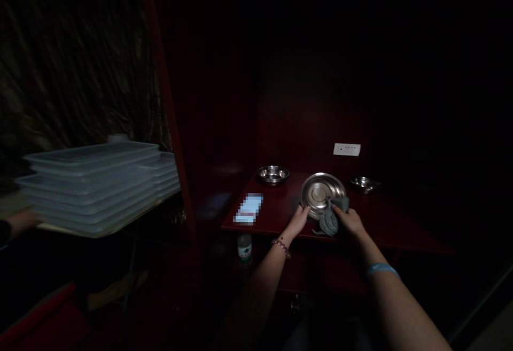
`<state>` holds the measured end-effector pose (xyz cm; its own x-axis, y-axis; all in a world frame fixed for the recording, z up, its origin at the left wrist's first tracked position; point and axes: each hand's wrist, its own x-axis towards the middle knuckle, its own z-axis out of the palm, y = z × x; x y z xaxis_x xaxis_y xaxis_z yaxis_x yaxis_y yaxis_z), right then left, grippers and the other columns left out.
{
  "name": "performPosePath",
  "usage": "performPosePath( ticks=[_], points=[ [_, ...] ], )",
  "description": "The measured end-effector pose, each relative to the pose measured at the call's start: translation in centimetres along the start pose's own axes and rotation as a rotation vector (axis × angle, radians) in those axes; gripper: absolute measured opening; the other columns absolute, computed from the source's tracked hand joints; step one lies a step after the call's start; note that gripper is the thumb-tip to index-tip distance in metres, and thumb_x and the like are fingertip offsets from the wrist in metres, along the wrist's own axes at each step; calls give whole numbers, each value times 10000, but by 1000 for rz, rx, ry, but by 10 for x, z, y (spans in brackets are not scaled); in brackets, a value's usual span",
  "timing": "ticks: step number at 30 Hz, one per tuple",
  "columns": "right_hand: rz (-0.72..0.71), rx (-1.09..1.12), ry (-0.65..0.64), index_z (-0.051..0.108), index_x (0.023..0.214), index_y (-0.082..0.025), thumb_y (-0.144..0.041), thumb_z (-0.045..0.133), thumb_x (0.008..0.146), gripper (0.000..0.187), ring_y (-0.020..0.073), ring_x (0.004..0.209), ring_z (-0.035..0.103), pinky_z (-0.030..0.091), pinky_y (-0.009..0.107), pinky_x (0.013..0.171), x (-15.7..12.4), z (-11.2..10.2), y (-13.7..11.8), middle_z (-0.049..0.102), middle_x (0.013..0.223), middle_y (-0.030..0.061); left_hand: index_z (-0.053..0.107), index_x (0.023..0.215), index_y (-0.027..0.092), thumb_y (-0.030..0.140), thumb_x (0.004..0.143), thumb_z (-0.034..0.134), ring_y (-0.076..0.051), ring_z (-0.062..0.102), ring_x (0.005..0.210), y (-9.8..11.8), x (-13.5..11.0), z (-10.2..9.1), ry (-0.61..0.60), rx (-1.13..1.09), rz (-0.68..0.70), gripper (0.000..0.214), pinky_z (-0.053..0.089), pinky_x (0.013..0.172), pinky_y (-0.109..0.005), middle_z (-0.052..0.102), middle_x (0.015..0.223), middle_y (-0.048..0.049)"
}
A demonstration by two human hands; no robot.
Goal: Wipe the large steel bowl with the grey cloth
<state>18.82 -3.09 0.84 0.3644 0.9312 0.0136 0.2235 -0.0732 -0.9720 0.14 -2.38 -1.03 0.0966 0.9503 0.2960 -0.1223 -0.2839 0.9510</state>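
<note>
A round, shiny metal bowl (318, 192) is tilted up above the front of the dark red desk, its inside facing me. My left hand (298, 219) grips its lower left rim. Bunched in my right hand (349, 219) is a grey cloth (329, 221), which lies against the lower right of the bowl's inside and hangs below the rim. Some fingers of my right hand are hidden by the cloth. Behind on the left sits a second metal bowl (273, 175), and at the back right a smaller metal dish (364, 184).
A pixelated bright phone-like rectangle (249, 209) lies on the desk (276, 217) at left. Beneath it stands a bottle (244, 249). A white socket plate (347, 149) is on the wall. Stacked clear plastic trays (96, 180) rest on a table at left, near another person's arm (21, 223).
</note>
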Motion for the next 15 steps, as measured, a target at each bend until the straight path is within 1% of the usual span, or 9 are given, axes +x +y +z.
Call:
performPosePath(
  ticks=[3,5,8,10,12,15],
  points=[
    [-94,-328,136,662,716,-127,-606,742,615,496,340,1044,624,440,455,949,-7,-4,-4,688,900,210,598,1230,122,290,922,470,-235,521,1255,1,0,-2,72,-28,-15,374,330,1119,-378,594,1314,-127],
    [-125,-441,163,662,742,-125,-675,690,633,561,345,1064,613,415,480,972,-13,-6,-7,678,945,223,598,1233,113,372,936,451,-239,524,1254,2,1,-4,88,-50,-30,421,331,1119,-380,596,1311,-134],
    [-144,-488,176,675,811,-111,-694,623,694,597,334,1049,621,424,466,959,-20,-6,-13,672,969,230,588,1252,115,473,936,424,-238,509,1272,1,2,-5,51,-75,1,505,318,1127,-380,581,1329,-130],
    [-139,-488,184,685,854,-107,-683,602,721,597,322,1029,631,437,441,943,-23,-7,-16,673,970,227,593,1242,105,503,923,438,-241,524,1257,-1,4,-5,33,-87,14,533,329,1122,-375,583,1323,-137],
    [-135,-502,183,693,887,-107,-669,580,747,590,313,1009,640,453,420,918,-25,-9,-19,675,974,226,590,1247,108,502,923,440,-236,525,1258,-2,6,-6,3,-92,5,532,330,1121,-366,585,1320,-137],
    [-151,-546,176,702,929,-105,-647,541,786,583,310,986,649,466,405,886,-27,-9,-23,680,981,224,573,1273,115,486,927,441,-231,497,1286,-1,7,-6,10,-93,-19,524,321,1125,-348,567,1343,-126]
  ],
)
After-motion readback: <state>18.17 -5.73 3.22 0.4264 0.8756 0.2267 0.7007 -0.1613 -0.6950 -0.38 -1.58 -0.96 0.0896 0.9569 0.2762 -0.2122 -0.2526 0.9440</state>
